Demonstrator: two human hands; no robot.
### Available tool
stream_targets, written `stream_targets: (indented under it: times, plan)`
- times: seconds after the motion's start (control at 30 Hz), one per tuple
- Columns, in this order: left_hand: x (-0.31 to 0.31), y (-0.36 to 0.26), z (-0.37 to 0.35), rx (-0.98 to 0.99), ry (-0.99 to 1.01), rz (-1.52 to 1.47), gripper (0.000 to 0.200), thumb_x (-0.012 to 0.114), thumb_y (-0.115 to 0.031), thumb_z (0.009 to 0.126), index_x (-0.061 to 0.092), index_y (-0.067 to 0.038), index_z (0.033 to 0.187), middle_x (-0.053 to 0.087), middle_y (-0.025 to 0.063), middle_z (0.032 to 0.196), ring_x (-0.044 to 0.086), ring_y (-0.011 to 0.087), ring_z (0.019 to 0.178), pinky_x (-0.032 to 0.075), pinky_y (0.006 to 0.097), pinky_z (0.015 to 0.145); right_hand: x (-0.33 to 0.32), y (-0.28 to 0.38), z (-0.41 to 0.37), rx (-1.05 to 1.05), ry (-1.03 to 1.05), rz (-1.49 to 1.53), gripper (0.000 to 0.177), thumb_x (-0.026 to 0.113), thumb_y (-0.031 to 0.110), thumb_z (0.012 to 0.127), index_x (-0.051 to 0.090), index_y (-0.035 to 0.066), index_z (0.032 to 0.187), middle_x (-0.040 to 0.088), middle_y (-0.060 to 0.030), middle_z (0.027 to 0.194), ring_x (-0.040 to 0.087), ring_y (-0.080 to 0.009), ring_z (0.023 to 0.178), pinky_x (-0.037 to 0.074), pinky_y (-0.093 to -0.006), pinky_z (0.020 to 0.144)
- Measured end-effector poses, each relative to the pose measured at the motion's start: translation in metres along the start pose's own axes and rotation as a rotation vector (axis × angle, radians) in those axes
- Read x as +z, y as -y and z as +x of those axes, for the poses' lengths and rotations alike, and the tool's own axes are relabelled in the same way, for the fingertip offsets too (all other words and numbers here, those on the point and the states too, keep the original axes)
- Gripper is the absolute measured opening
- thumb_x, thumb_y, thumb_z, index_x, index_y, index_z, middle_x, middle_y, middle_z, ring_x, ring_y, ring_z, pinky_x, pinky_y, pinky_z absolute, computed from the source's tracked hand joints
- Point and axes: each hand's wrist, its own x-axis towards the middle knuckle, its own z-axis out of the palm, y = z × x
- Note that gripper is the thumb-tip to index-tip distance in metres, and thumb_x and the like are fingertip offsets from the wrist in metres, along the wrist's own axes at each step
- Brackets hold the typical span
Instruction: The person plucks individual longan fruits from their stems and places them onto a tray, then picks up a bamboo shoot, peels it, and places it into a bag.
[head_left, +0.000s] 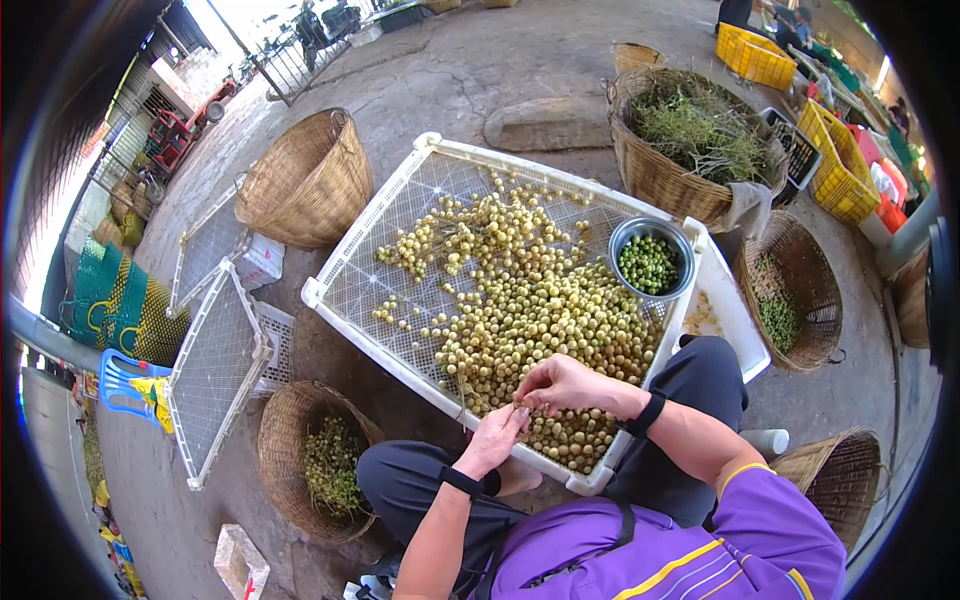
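A white-framed mesh tray (345, 237) holds a heap of round yellow-brown fruits (540, 290). Over the tray's near edge, my left hand (493, 437) and my right hand (562, 385) meet at the fingertips. Both hands are closed in a pinch; whatever lies between the fingers is too small to make out. On the tray's right side stands a metal bowl (616, 240) with small green fruits (648, 264) in it.
Wicker baskets stand around the tray: one at upper left (305, 180), one with stems (645, 165), one with green fruits (815, 270), one at lower left (285, 450). Yellow crates (755, 58) are at the upper right. Mesh frames (218, 370) lean at left.
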Motion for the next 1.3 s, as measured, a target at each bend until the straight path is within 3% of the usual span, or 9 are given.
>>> stream_targets:
  times: [0.07, 0.2, 0.43, 0.57, 0.7, 0.73, 0.87, 1.1, 1.3]
  plan:
    - [-0.003, -0.012, -0.002, -0.047, 0.010, -0.057, 0.032, 0.043, -0.029, 0.094, 0.051, -0.004, 0.076, 0.048, -0.0008, 0.065, 0.042, 0.0075, 0.057, 0.037, 0.0231, 0.051, -0.003, -0.009, 0.002, 0.021, -0.021, 0.363, 0.024, 0.066, 0.017, 0.082, 0.064, -0.001, 0.097, 0.064, -0.0035, 0.078, 0.059, -0.0083, 0.064, 0.051, -0.0202, 0.055]
    - [-0.011, -0.021, -0.002, 0.017, -0.126, -0.064, 0.033, 0.043, -0.030, 0.095, 0.051, -0.005, 0.075, 0.046, -0.0020, 0.064, 0.041, 0.0070, 0.056, 0.037, 0.0228, 0.052, -0.015, -0.009, 0.005, 0.041, -0.230, 0.450, 0.026, 0.066, 0.017, 0.082, 0.063, -0.001, 0.099, 0.064, -0.0037, 0.080, 0.059, -0.0077, 0.065, 0.051, -0.0207, 0.055]
    - [-0.060, -0.031, 0.009, -0.174, -0.614, 0.667, 0.046, 0.072, -0.046, 0.069, 0.054, -0.004, 0.070, 0.061, 0.0115, 0.066, 0.061, 0.0301, 0.069, 0.048, 0.0377, 0.065, -0.030, 0.001, 0.003, 0.052, -0.355, 0.478, 0.028, 0.052, 0.030, 0.090, 0.062, 0.005, 0.101, 0.063, 0.0001, 0.078, 0.058, -0.0045, 0.061, 0.048, -0.0172, 0.050]
    - [-0.061, -0.025, 0.027, -0.323, -0.675, 0.763, 0.049, 0.074, -0.046, 0.066, 0.055, -0.003, 0.081, 0.063, 0.0153, 0.083, 0.061, 0.0323, 0.082, 0.048, 0.0409, 0.073, -0.027, 0.004, 0.004, 0.137, -0.324, 0.329, 0.030, 0.050, 0.035, 0.089, 0.061, 0.007, 0.088, 0.062, -0.0001, 0.073, 0.057, -0.0058, 0.057, 0.044, -0.0179, 0.046]
    - [-0.053, -0.006, 0.038, -0.349, -0.644, 0.865, 0.060, 0.077, -0.044, 0.062, 0.051, -0.001, 0.095, 0.063, 0.0161, 0.090, 0.061, 0.0332, 0.087, 0.048, 0.0424, 0.077, -0.021, -0.011, 0.007, 0.034, -0.466, -0.476, 0.028, 0.060, 0.033, 0.080, 0.063, 0.005, 0.082, 0.064, -0.0096, 0.073, 0.062, -0.0215, 0.068, 0.048, -0.0348, 0.061]
    - [-0.053, 0.001, 0.038, -0.313, -0.655, 0.840, 0.051, 0.076, -0.034, 0.065, 0.049, -0.004, 0.096, 0.062, 0.0163, 0.088, 0.061, 0.0344, 0.087, 0.048, 0.0435, 0.076, -0.019, -0.008, 0.006, 0.073, -0.461, -0.501, 0.021, 0.058, 0.026, 0.079, 0.064, 0.007, 0.084, 0.064, -0.0113, 0.075, 0.062, -0.0286, 0.076, 0.047, -0.0381, 0.070]
    - [-0.073, 0.017, 0.035, -0.270, -0.787, 0.771, 0.033, 0.070, -0.019, 0.063, 0.050, -0.006, 0.086, 0.061, 0.0160, 0.081, 0.060, 0.0351, 0.082, 0.047, 0.0427, 0.074, -0.019, -0.022, 0.005, -0.057, -0.512, -0.717, 0.014, 0.056, 0.017, 0.077, 0.064, 0.007, 0.082, 0.063, -0.0137, 0.078, 0.060, -0.0315, 0.078, 0.047, -0.0414, 0.068]
    - [-0.114, 0.023, 0.027, -0.043, -0.930, 0.646, 0.033, 0.074, -0.011, 0.061, 0.048, -0.005, 0.082, 0.059, 0.0111, 0.071, 0.060, 0.0328, 0.070, 0.047, 0.0417, 0.066, -0.020, -0.025, 0.006, -0.109, -0.552, -0.833, 0.011, 0.057, 0.015, 0.077, 0.062, 0.006, 0.077, 0.060, -0.0131, 0.076, 0.059, -0.0305, 0.077, 0.046, -0.0413, 0.066]
    - [-0.102, 0.020, 0.017, 0.016, -0.991, 0.880, 0.023, 0.069, -0.012, 0.070, 0.053, -0.008, 0.087, 0.053, 0.0106, 0.092, 0.054, 0.0282, 0.090, 0.045, 0.0385, 0.075, -0.018, -0.024, 0.015, -0.150, -0.589, -0.829, 0.012, 0.056, 0.016, 0.078, 0.062, 0.006, 0.078, 0.058, -0.0125, 0.077, 0.058, -0.0307, 0.076, 0.047, -0.0407, 0.066]
